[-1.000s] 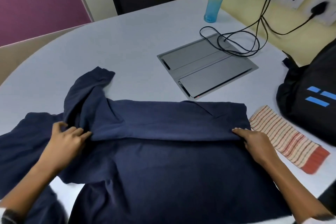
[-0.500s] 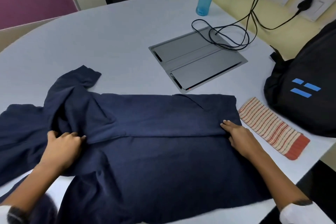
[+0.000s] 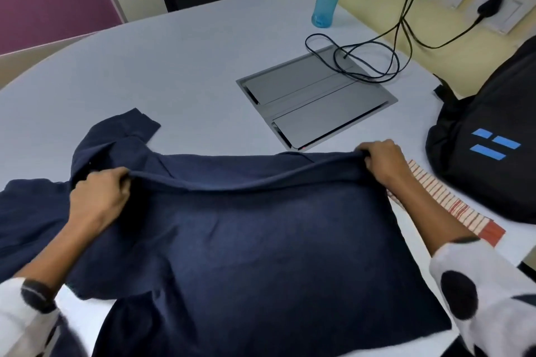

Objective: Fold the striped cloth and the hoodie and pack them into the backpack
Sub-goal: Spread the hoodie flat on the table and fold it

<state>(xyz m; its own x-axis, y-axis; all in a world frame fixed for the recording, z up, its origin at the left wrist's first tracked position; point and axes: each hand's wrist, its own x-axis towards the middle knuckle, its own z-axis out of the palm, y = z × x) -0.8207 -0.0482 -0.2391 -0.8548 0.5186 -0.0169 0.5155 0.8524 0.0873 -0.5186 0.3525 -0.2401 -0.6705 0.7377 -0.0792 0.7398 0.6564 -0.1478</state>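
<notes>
Your left hand (image 3: 98, 197) and right hand (image 3: 383, 164) each have their fingers curled around the far folded edge of the hoodie (image 3: 246, 240), which lies spread on the bench (image 3: 145, 72). That held edge runs left to right between your hands, so the next fold likely comes toward you. Right of the hoodie lies the folded striped cloth (image 3: 452, 206), touching your right hand, with the backpack (image 3: 490, 148) beyond it.

The folded edge of the navy hoodie (image 3: 246, 240), pressed flat a second ago, is now gripped by both hands, left hand (image 3: 98, 197) and right hand (image 3: 380, 162), and lifted clear of the rest, sagging a bit in between.
</notes>
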